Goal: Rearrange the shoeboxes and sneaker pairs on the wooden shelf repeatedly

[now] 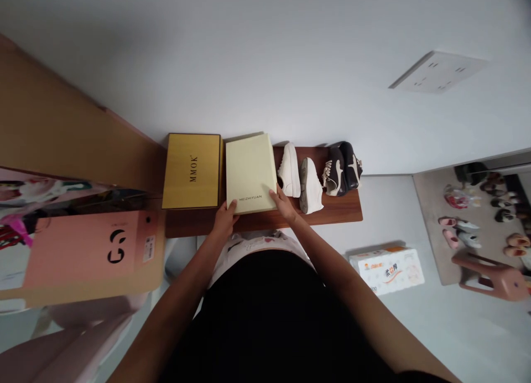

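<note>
Box, cream, between left hand and right hand

Left hand: grips cream box, seven o'clock.
Right hand: grips it, four o'clock.
Gold box: nine o'clock from it.

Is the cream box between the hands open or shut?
Shut: the cream box shows an unbroken, lettered top and no inside. The left hand holds its near left corner, the right hand its right edge.
</note>
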{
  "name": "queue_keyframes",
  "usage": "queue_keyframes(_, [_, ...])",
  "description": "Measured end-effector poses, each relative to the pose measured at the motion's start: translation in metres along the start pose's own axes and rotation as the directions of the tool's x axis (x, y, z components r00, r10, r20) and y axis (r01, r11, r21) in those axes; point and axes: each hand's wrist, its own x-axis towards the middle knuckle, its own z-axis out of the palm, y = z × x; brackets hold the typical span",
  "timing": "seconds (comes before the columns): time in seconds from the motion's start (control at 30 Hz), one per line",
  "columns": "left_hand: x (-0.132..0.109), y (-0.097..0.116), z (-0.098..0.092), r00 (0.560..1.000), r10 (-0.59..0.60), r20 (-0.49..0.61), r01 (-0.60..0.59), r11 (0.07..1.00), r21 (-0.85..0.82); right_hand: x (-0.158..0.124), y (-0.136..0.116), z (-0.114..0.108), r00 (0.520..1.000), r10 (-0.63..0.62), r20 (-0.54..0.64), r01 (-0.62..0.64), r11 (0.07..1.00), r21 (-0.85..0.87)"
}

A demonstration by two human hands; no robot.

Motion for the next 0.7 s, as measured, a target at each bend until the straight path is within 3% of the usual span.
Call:
queue_keyframes(0.23, [0.010, -0.011, 0.010, 0.989, 0.108, -0.101, -0.100, 0.992, 0.082, 0.013, 0.027, 0.005, 0.971, 0.238, 0.009, -0.238, 0.971, 0.013])
queue_keyframes(0.5, [0.028, -0.017, 0.018, 0.977, 0.177, -0.121, -0.162, 0.979, 0.121, 0.035, 0.044, 0.011, 0.975, 0.214, -0.058, -0.216, 0.975, -0.043])
queue_keyframes(0.7, [0.036, -0.006, 0.025, 0.984, 0.118, -0.136, -0.099, 0.985, 0.139, 0.050, 0.040, 0.007, 0.978, 0.210, -0.018, -0.211, 0.974, -0.085])
